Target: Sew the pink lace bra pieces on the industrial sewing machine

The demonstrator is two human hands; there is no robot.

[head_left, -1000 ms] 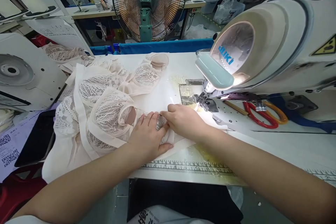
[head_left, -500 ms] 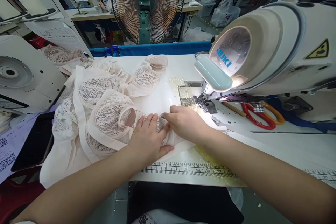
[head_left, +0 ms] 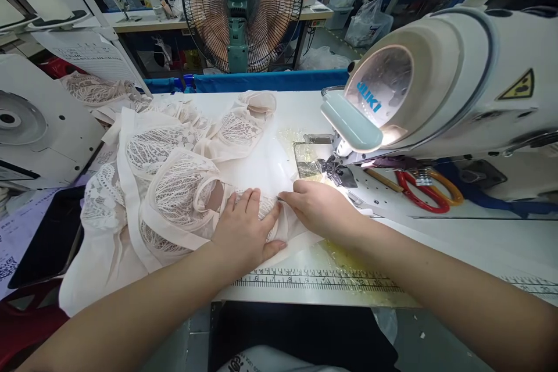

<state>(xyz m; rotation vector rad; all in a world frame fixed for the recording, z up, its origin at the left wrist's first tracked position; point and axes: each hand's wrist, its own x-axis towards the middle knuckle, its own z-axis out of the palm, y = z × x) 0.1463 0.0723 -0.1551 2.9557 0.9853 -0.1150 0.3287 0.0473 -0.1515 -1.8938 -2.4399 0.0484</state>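
Several pale pink lace bras [head_left: 183, 186] lie heaped on the left of the sewing table. My left hand [head_left: 246, 224] rests flat with fingers spread on the lace cup at the right of the heap. Just right of it, my right hand [head_left: 320, 206] is closed in a pinch over the same pale fabric. A small dark tip shows at its fingertips; what it belongs to is hidden. Behind that hand, the sewing machine's needle area [head_left: 335, 168] is lit, with fabric reaching toward it.
A JUKI sewing machine head [head_left: 436, 81] stands over the right side. Red-handled scissors [head_left: 421, 192] lie beneath it. A ruler strip [head_left: 305, 280] runs along the table's front. A black phone [head_left: 47, 238] lies at left, and a large fan [head_left: 242, 11] stands behind.
My right hand has shifted slightly right, away from my left fingers, and the lace between them shows lighter. My left hand stays pressed on the fabric. The whole view has moved a little.
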